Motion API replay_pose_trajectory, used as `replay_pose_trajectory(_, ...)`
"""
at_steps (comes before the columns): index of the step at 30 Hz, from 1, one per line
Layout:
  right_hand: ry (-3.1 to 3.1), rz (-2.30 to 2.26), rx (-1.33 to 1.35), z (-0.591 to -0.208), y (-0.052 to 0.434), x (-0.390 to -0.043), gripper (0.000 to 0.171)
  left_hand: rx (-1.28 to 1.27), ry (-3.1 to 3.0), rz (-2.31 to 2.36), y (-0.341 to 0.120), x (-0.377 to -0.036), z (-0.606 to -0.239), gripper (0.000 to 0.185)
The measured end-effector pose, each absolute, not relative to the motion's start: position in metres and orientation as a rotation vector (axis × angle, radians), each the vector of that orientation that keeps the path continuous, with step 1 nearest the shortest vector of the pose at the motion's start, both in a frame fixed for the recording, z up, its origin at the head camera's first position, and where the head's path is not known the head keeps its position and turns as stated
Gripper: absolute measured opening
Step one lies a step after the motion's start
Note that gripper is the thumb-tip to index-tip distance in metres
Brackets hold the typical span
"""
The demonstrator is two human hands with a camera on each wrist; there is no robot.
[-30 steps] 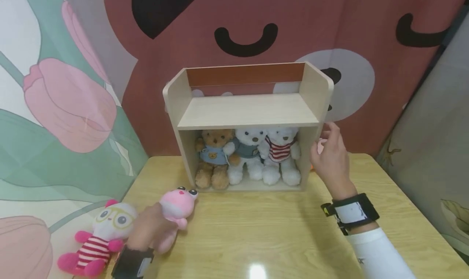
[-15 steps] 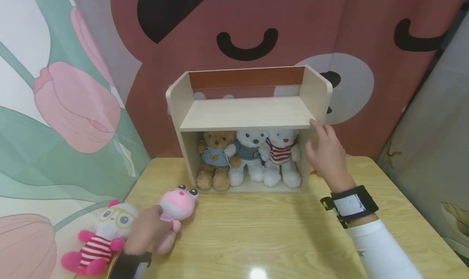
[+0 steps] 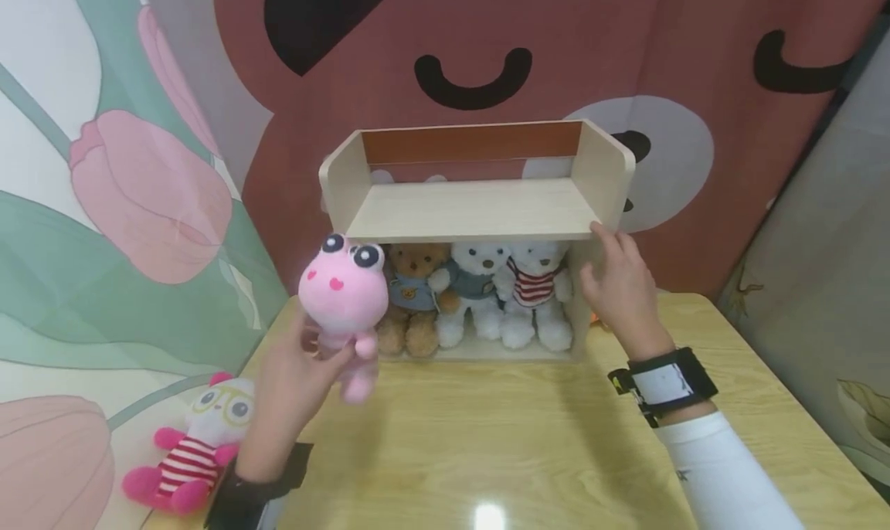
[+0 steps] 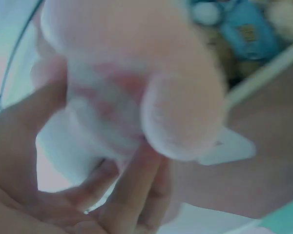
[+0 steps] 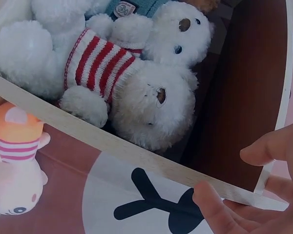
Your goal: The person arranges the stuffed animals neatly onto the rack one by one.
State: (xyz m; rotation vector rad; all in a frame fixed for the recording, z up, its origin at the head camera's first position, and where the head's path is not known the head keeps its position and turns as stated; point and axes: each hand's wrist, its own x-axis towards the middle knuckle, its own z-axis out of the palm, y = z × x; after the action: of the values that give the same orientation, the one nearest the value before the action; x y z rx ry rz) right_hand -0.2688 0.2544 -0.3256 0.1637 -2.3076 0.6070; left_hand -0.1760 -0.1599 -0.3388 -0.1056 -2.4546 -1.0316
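Observation:
My left hand (image 3: 295, 375) grips a pink plush frog (image 3: 344, 290) round its body, holding it up in front of the shelf's left side. In the left wrist view, the fingers wrap the blurred plush from below. The pale wooden shelf (image 3: 473, 205) stands on the table. My right hand (image 3: 622, 294) rests its fingertips at the shelf's right front corner, and the right wrist view shows thumb and fingers spread about that corner. In the lower compartment sit a brown teddy bear (image 3: 419, 298), a white teddy in a teal top (image 3: 473, 283) and a white teddy in red stripes (image 3: 535, 290).
A pink-and-white panda plush (image 3: 191, 460) with yellow glasses lies at the table's left edge, partly behind the left forearm. Outside the shelf's right panel is a striped plush toy (image 5: 17, 156). A patterned curtain (image 3: 473, 43) hangs behind the shelf.
My left hand has lifted the frog from the table, up and toward the shelf. My right hand has moved from beside the shelf's right panel to its front corner.

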Motion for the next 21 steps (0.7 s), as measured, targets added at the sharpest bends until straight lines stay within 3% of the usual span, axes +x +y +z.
replay_pose_trajectory(5, -2.306, 0.622, 0.156, -0.325, 0.254, -0.269, 0.062, -0.141, -2.232, -1.02, -0.128, -0.194, -0.289, 0.046)
replay_pose_trajectory(11, -2.309, 0.623, 0.143, -0.325, 0.256, -0.268, 0.063, -0.179, -2.095, -0.933, -0.093, -0.244, -0.229, 0.054)
replay_pose_trajectory(21, -2.354, 0.653, 0.148, -0.323, 0.255, -0.266, 0.062, -0.127, -2.145, -1.077, -0.067, -0.314, -0.178, 0.059)
